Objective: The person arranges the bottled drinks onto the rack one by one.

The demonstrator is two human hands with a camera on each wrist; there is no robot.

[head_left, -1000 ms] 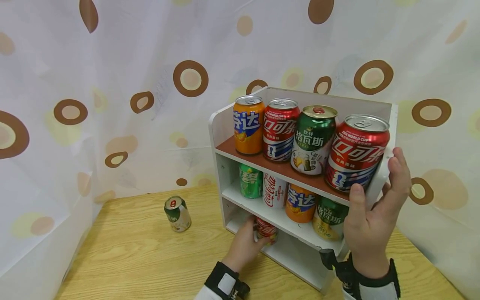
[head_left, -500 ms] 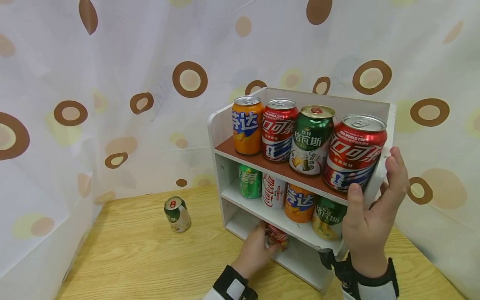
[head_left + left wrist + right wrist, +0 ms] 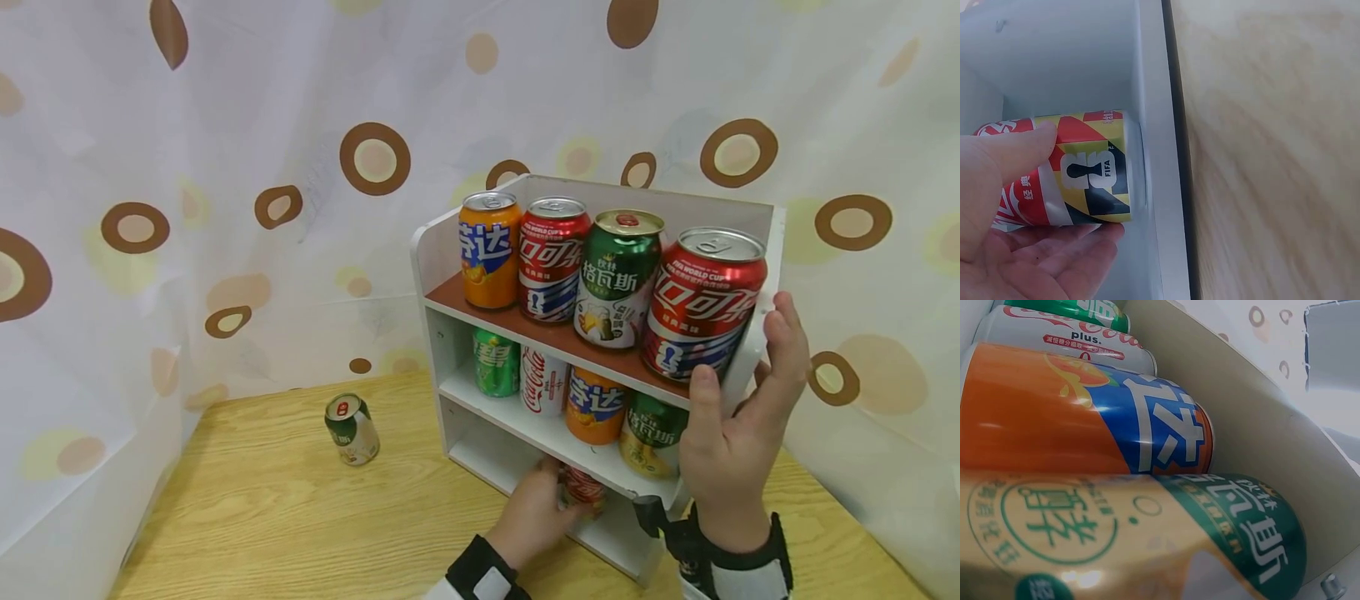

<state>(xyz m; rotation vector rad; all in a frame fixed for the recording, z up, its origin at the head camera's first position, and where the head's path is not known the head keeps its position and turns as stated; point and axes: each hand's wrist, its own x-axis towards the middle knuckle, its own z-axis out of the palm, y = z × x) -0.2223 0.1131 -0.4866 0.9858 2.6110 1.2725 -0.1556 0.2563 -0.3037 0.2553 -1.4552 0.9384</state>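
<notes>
While our right hand [image 3: 738, 433] clasps the right side panel of the white shelf unit [image 3: 757, 333], our left hand [image 3: 536, 517] curls round the upright red can [image 3: 583, 490] in the bottom compartment, near the front lip, low and left of the right hand.

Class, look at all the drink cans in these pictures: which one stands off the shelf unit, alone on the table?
The small green and cream can. It stands upright on the wooden table, left of the white shelf unit; every other can sits on a shelf.
</notes>
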